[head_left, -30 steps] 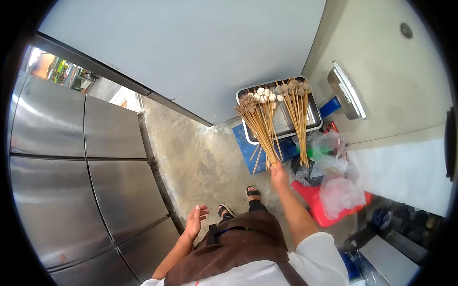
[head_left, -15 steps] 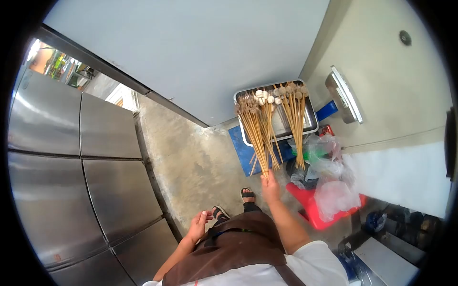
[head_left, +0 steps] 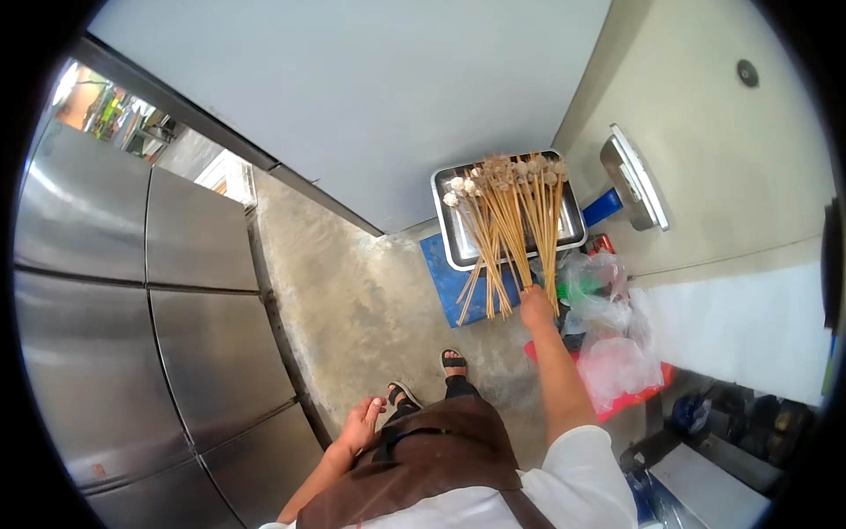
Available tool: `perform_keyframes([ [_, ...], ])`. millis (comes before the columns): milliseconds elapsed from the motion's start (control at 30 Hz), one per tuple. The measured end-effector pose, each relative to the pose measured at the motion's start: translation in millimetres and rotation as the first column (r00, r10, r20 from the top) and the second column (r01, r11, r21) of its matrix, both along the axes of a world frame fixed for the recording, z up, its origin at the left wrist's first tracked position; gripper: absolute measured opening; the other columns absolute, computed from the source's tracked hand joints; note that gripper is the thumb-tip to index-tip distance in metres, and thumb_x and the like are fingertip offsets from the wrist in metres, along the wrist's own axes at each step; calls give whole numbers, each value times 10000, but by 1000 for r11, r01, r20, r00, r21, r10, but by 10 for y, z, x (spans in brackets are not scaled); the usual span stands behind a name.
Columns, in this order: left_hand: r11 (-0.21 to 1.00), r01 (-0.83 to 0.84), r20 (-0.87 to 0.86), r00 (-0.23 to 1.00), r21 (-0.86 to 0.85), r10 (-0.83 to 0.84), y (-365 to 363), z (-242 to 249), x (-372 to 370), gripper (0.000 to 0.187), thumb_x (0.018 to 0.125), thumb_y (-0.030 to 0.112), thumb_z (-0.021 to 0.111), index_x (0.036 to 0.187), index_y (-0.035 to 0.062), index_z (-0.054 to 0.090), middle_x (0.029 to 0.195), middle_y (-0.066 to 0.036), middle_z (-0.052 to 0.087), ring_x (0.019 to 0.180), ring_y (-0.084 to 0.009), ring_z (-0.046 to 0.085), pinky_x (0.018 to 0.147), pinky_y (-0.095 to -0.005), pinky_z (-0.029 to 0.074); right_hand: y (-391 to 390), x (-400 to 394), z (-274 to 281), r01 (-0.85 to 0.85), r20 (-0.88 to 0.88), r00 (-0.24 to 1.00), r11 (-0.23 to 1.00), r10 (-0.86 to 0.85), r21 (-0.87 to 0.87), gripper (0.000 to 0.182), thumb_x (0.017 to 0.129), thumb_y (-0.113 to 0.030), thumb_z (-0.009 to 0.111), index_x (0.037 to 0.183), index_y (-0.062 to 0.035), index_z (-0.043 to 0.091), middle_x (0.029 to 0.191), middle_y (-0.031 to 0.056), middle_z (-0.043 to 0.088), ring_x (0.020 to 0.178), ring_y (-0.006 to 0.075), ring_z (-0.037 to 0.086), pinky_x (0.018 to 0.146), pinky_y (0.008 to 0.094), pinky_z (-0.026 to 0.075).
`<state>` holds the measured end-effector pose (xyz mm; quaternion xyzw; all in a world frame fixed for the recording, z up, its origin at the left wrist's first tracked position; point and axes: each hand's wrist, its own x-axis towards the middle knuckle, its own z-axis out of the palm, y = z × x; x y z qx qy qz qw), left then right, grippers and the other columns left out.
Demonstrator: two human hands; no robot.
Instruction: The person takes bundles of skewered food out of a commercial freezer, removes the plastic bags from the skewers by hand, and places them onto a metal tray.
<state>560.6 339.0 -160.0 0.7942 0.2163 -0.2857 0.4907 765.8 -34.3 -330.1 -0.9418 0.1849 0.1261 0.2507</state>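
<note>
My right hand (head_left: 537,309) is closed around the stick ends of a bundle of skewers (head_left: 508,220), whose brownish-grey food heads lie at the top of a metal tray (head_left: 447,238). To the left, skewers with white balls (head_left: 452,199) lean across the same tray, their sticks fanning over its near edge. Further skewers with greyish balls (head_left: 551,176) rest on the right side. My left hand (head_left: 359,425) hangs low beside the brown apron (head_left: 441,450), fingers loosely apart and holding nothing.
Under the tray is a blue surface (head_left: 438,262). Clear plastic bags (head_left: 608,353) lie over a red plastic item (head_left: 648,391) at the right. Steel cabinet doors (head_left: 88,361) line the left, and a pale panel (head_left: 352,97) stands ahead. Concrete floor (head_left: 344,273) lies between.
My right hand has moved right and slightly forward, carrying its bundle from the tray's left side towards the middle, beside the right-hand skewers. White-ball skewers now show at the left. My left hand stays low.
</note>
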Motion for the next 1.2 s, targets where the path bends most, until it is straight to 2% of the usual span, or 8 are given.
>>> perform_keyframes([
  [233, 977, -14, -21, 1000, 214, 19, 353, 218, -60, 360, 972, 299, 439, 1124, -5, 559, 999, -149, 633, 955, -244, 611, 861, -344, 458, -51, 84, -427, -63, 28, 997, 984, 69, -167, 228, 823, -170, 559, 974, -1, 584, 935, 204, 623, 924, 367, 610, 784, 446, 489],
  [267, 960, -47, 13, 999, 277, 45, 451, 265, -103, 373, 952, 319, 471, 1128, 3, 563, 1006, -177, 631, 967, -290, 603, 874, -360, 451, -233, 63, -642, -593, -152, 774, 619, 615, -515, 242, 797, -135, 571, 993, 5, 591, 938, 204, 625, 882, 352, 618, 778, 448, 485],
  [333, 890, -138, 118, 988, 434, 95, 750, 379, -243, 370, 910, 314, 537, 1133, 19, 559, 1053, -205, 605, 1011, -355, 568, 904, -392, 437, -30, 70, 60, -114, 134, 984, 993, 119, -44, 359, 854, -188, 515, 1110, 63, 547, 992, 230, 613, 937, 378, 587, 841, 440, 453],
  [467, 480, -482, 453, 872, 733, 184, 1673, 504, -841, 429, 794, 168, 641, 1171, 23, 498, 1236, -186, 490, 1160, -350, 458, 1000, -401, 374, 198, 300, 498, -173, 290, 951, 964, 109, 204, 463, 942, -277, 455, 1222, 91, 476, 1193, 279, 524, 1113, 388, 490, 980, 420, 361],
  [600, -73, -832, 751, 454, 550, 480, 2712, 1018, -1547, 495, 803, 161, 616, 1229, -19, 439, 1257, -191, 458, 1199, -345, 420, 1031, -396, 342, 436, 564, 324, -285, 350, 912, 944, 213, 169, 403, 888, -148, 533, 1223, 67, 469, 1178, 246, 523, 1086, 393, 507, 956, 398, 400],
  [767, -369, -491, 589, 776, 790, 228, 3623, 1884, -2272, 506, 751, 117, 642, 1217, 24, 468, 1328, -149, 423, 1297, -328, 332, 1064, -462, 273, 1846, 636, 617, -597, 446, 743, 796, 500, 102, 380, 858, -89, 539, 1205, 58, 486, 1133, 240, 540, 1061, 371, 529, 940, 388, 414],
  [967, -333, 234, -99, 921, 913, 376, 4611, 2349, -2835, 512, 798, 206, 523, 1257, -18, 488, 1321, -138, 454, 1332, -307, 296, 1135, -480, 100, 4213, -175, 1340, -932, 515, 335, 357, 789, 59, 335, 814, -136, 621, 1109, 10, 560, 1100, 204, 574, 1041, 367, 534, 916, 430, 409],
  [1200, -417, 5, -5, 1000, 909, 2, 5160, 2367, -3279, 361, 772, 203, 526, 1073, 21, 607, 1208, -89, 546, 1289, -264, 359, 1137, -496, 130, 7348, -2154, 2920, -809, 786, -514, -500, 345, -309, 293, 709, -62, 665, 987, -7, 590, 1101, 172, 564, 1062, 341, 515, 957, 453, 387],
])
